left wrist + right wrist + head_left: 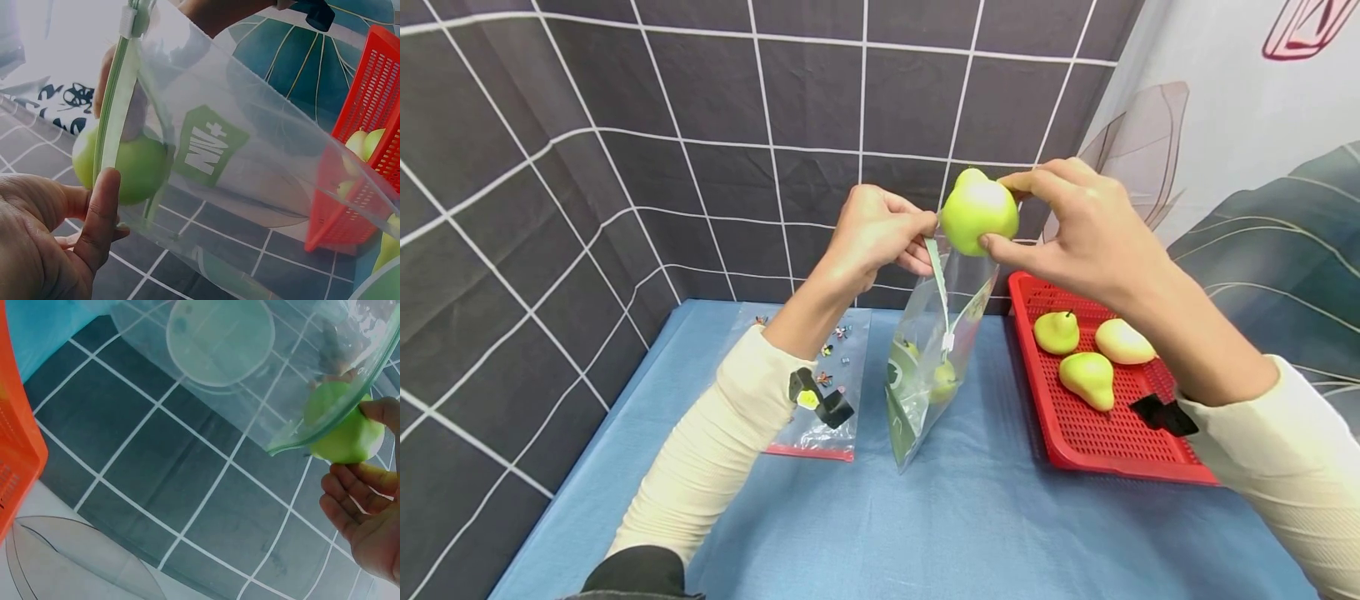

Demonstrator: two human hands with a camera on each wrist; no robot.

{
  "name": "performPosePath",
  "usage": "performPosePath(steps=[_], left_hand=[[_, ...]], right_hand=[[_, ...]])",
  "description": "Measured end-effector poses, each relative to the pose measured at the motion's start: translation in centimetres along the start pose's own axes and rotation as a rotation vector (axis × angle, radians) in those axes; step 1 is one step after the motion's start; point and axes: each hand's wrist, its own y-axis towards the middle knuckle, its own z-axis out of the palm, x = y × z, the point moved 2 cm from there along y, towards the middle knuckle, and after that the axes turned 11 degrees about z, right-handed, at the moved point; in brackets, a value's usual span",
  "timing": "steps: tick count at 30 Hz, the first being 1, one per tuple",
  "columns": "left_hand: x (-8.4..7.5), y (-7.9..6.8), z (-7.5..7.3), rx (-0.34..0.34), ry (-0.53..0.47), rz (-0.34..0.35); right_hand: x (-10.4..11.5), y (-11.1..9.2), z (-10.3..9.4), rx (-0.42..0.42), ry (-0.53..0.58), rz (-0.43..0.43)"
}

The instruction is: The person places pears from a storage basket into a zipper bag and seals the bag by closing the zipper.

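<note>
My left hand (880, 229) pinches the green zip rim of a clear slider bag (917, 333), holding it upright by its top edge. Two pears (944, 379) show low inside the bag. Thumb and fingers of my right hand (1078, 225) grip a green pear (979, 212) at the bag's mouth, beside the left fingertips. In the left wrist view the pear (134, 169) overlaps the zip strip, and a white slider (128, 22) sits on that strip. The right wrist view shows the pear (347, 425) partly behind the bag's rim.
To the right stands a red perforated basket (1052, 433) with two pears (1088, 379) and a paler yellow fruit (1123, 342). A flat clear bag (850, 417) of small colourful pieces lies left on the blue cloth (880, 533). A dark tiled backdrop (812, 100) rises behind.
</note>
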Motion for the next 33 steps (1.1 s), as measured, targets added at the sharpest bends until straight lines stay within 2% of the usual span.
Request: performPosePath(steps=[9, 14, 19, 23, 27, 30, 33], left_hand=[[0.0, -0.1, 0.2, -0.014, 0.003, 0.001], [0.1, 0.0, 0.3, -0.021, 0.007, -0.005], [0.3, 0.1, 0.2, -0.043, 0.029, -0.015], [0.6, 0.3, 0.2, -0.039, 0.028, -0.015], [0.7, 0.5, 0.1, -0.03, 0.044, -0.021], [0.8, 0.7, -0.1, -0.037, 0.096, -0.024], [1.0, 0.8, -0.1, -0.038, 0.15, -0.024]], right_hand=[[-0.7, -0.4, -0.3, 0.094, -0.001, 0.098], [-1.4, -1.2, 0.1, 0.054, 0.011, 0.112], [-1.7, -3.2, 1.3, 0.005, 0.049, 0.093], [-1.0, -5.6, 2.7, -0.018, 0.104, 0.019], [0.6, -7.5, 4.2, -0.013, 0.231, -0.14], [2.1, -8.3, 5.1, 0.005, 0.326, -0.243], [3.2, -8.9, 5.8, -0.007, 0.362, -0.268]])
